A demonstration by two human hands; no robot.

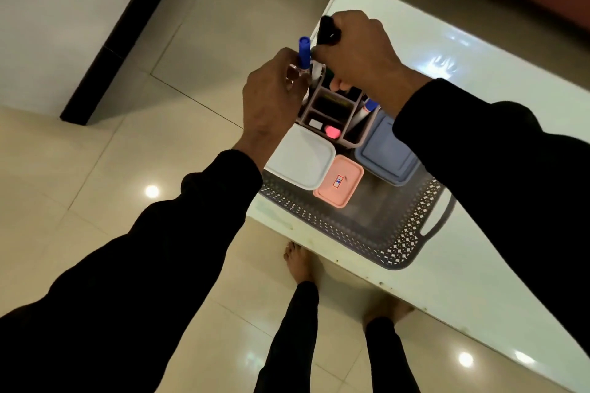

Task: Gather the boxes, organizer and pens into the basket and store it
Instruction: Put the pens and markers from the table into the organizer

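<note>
A grey perforated basket (367, 233) stands on the white table (479, 80). Inside it lie a white box (303, 158), a small pink box (340, 180) and a blue box (388, 153). Behind them stands a compartmented organizer (332, 112) with a blue-capped marker (365, 110) in it. My left hand (271, 96) grips a blue-capped pen (305, 51) upright over the organizer's far left corner. My right hand (357, 48) holds a black-capped pen (327, 30) above the organizer; its lower end is hidden.
The basket sits near the table's front left corner, with a handle (440, 220) on its right side. Glossy tiled floor (111, 169) lies to the left. A dark skirting edge (105, 54) runs along it. My bare feet stand below the table's front edge.
</note>
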